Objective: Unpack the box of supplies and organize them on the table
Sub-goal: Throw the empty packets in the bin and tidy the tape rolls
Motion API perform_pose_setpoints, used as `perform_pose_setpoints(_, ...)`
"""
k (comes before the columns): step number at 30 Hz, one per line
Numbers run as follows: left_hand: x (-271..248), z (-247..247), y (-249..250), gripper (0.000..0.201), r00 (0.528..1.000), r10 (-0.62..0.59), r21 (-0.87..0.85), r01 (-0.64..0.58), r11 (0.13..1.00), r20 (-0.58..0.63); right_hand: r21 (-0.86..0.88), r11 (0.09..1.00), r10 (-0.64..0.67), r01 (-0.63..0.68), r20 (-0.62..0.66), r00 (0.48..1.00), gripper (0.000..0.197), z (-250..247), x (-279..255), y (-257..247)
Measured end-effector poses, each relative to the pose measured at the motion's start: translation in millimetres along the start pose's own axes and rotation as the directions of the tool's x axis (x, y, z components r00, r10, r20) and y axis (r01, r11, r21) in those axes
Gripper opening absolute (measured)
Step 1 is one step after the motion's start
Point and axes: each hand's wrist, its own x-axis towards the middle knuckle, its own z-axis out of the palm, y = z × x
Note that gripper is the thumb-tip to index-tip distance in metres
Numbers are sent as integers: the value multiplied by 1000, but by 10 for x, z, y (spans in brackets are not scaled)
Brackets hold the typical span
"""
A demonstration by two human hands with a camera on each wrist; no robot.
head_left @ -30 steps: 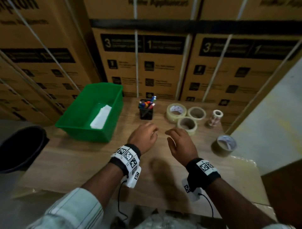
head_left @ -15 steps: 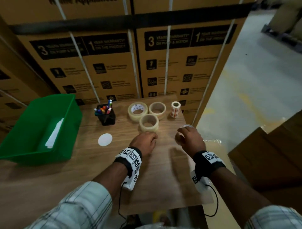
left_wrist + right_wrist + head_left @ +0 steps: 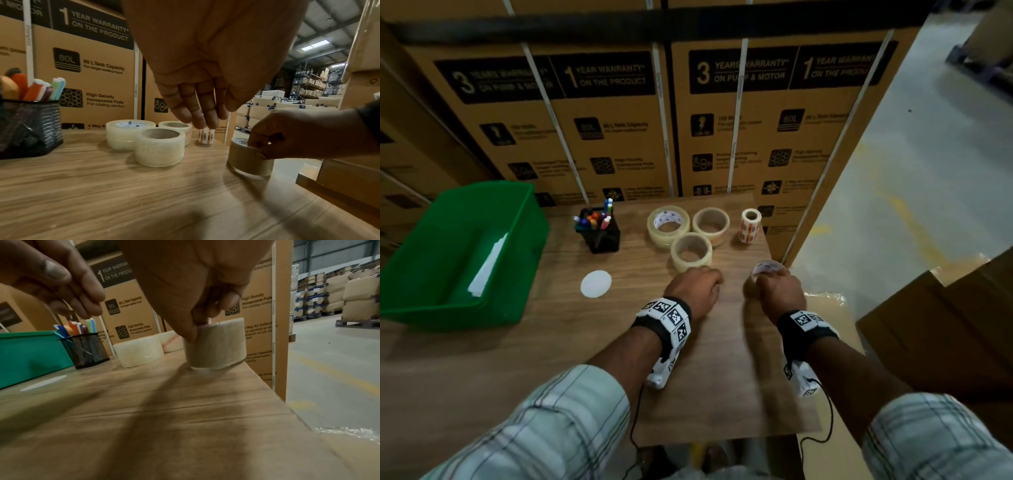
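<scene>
Right hand (image 3: 779,294) pinching brown tape roll (image 3: 248,160) by its top rim, roll sitting on table (image 3: 551,342) near the 3 o'clock edge. Left hand (image 3: 697,291) empty, fingers loose, hovering just beside clear roll (image 3: 691,251) at its 12 o'clock.

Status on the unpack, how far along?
Done: pen holder, three clear tape rolls and a label roll sit grouped on the table. In hand: the right hand grips a brown tape roll; the left hand holds nothing. Left: white paper in the green bin.
</scene>
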Motion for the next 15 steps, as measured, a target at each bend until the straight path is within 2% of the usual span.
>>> perform_pose_setpoints(4, -187, -60, -167, 26, 998, -39, -37, 38, 999, -39, 54, 990, -125, 131, -95, 988, 18, -25, -54, -214)
perform_pose_setpoints(9, -647, -236, -572, 26, 988, -130, -96, 122, 988, -83, 132, 929, -296, 347, -298, 907, 20, -211, -125, -793)
perform_pose_setpoints(15, -1417, -508, -1224, 27, 929, -313, -163, 284, 945, -196, 233, 821, -439, 521, -326, 837, 13, -286, -67, -1857)
